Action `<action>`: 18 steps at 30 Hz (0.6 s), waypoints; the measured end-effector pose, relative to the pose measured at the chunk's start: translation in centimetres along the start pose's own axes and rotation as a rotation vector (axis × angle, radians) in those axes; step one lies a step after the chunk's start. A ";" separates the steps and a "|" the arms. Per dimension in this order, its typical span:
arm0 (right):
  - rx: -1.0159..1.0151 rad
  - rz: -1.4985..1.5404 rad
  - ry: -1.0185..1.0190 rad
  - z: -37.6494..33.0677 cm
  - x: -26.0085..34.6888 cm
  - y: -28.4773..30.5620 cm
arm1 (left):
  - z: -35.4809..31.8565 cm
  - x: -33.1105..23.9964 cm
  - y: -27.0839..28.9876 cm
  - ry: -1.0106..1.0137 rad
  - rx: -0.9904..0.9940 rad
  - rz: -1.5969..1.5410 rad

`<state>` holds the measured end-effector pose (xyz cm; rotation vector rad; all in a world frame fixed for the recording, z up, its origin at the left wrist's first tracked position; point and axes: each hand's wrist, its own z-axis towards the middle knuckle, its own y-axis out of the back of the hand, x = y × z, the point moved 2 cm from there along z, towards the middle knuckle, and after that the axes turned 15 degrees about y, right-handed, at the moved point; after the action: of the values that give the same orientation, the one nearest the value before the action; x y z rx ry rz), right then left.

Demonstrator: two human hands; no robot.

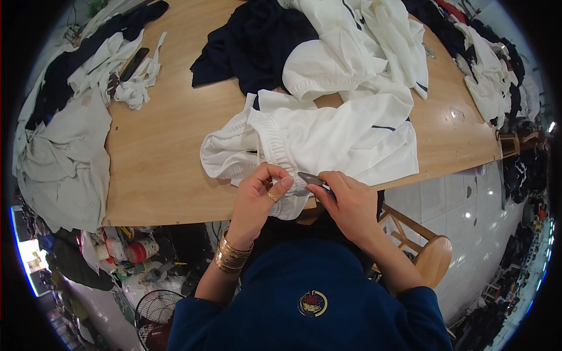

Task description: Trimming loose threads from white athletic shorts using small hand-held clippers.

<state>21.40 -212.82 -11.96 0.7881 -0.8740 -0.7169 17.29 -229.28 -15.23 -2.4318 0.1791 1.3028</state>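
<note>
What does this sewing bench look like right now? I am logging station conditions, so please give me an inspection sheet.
Surface: wooden table, bare only in its middle and near edge.
Job's things: white garment with gathered elastic band lies at the near edge; a small dark tool is at its band.
Clutter: navy cloth, white garment heap, white fabric scraps, grey cloth hanging over the left side.
Grips: left hand pinches the band; right hand holds the dark tool.
Cables: nothing seen.
Surroundings: wooden stool, tiled floor, a fan and thread spools below the table.
</note>
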 end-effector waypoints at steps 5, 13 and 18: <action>0.007 0.009 -0.022 -0.5 0.3 0.6 | 0.0 0.1 0.0 0.012 -0.015 -0.022; 0.018 -0.017 -0.003 -0.6 0.6 0.1 | -0.3 0.0 -0.1 -0.002 -0.025 -0.015; 0.013 -0.021 -0.004 -0.4 0.3 0.0 | 0.0 0.0 -0.1 -0.033 -0.037 -0.018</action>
<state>21.84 -212.92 -12.01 0.8092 -0.8764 -0.7325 17.36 -229.20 -15.21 -2.4349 0.1257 1.3494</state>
